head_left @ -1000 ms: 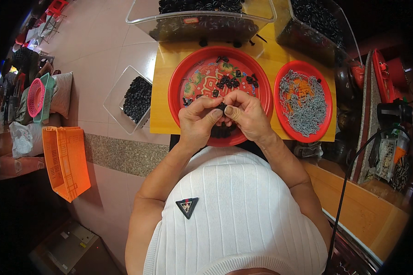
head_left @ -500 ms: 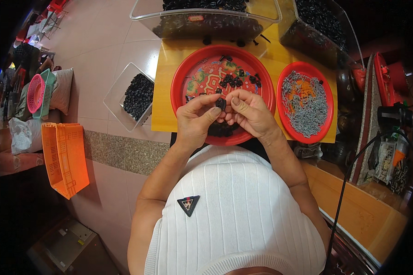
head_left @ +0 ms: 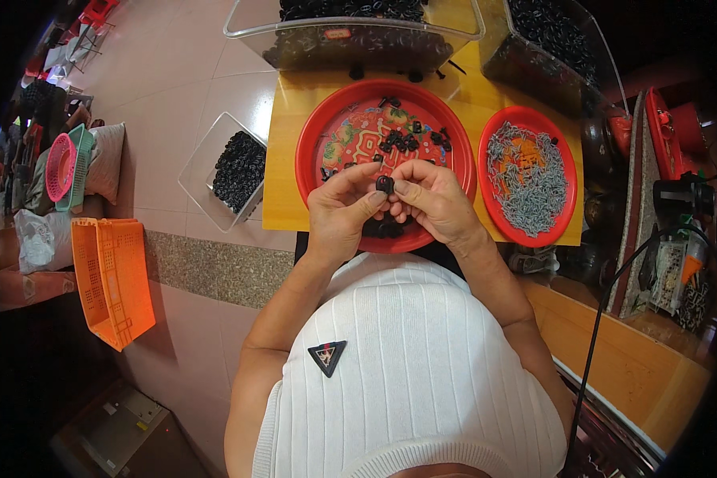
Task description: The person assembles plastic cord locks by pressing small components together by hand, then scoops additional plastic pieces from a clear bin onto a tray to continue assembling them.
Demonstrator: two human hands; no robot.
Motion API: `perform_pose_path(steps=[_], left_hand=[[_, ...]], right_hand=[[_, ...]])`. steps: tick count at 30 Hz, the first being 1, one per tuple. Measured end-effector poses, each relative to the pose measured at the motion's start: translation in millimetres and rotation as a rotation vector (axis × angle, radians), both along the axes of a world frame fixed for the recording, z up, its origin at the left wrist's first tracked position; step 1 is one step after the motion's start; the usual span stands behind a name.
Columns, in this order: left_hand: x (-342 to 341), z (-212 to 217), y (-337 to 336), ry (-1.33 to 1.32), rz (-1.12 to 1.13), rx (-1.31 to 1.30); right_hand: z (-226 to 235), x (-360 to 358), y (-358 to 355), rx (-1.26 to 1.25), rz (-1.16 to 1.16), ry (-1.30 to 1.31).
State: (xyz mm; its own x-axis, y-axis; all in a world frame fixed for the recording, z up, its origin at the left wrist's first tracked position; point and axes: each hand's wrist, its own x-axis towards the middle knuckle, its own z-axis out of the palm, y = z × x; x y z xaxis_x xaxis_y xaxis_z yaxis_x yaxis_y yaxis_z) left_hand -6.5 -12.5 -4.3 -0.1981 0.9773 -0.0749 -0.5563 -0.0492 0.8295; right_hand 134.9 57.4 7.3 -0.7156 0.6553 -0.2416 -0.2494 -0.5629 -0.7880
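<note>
Between my two hands is a small black plastic part [head_left: 385, 185] with a rounded, ring-like top. The thumb and fingers of my left hand [head_left: 341, 204] pinch its left side. My right hand [head_left: 435, 201] grips it from the right, thumb on the near face. Both hands are above a round red tray [head_left: 307, 151] with a printed bottom. More small black parts [head_left: 398, 141] lie in loose clusters inside that tray, some of them partly hidden under my hands. An oval red tray [head_left: 488, 191] of grey screws [head_left: 538, 199] stands just to the right.
Clear bins of black parts stand at the far edge [head_left: 358, 44] and far right [head_left: 554, 48] of the yellow table [head_left: 283, 199]. Another clear bin [head_left: 207, 147] is left of it. An orange crate [head_left: 111, 279] sits on the floor. A black cable [head_left: 593, 334] hangs at right.
The black part has turned in my fingers, and its ring-like top now shows. My right thumb has shifted a little lower against it. Both hands stay over the round tray.
</note>
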Motion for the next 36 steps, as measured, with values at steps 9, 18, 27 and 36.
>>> perform_pose_path(steps=[9,18,27,36], left_hand=[[-1,-3,-2,0.007,-0.054,-0.015],[2,1,4,-0.09,-0.035,-0.03],[3,2,2,-0.063,-0.037,-0.062],[5,2,2,-0.017,-0.035,-0.042]], right_hand=[[-5,-1,-1,0.046,0.013,0.0],[3,1,7,0.093,0.012,-0.045],[8,7,8,0.13,-0.039,-0.125],[9,7,5,0.145,-0.027,-0.176]])
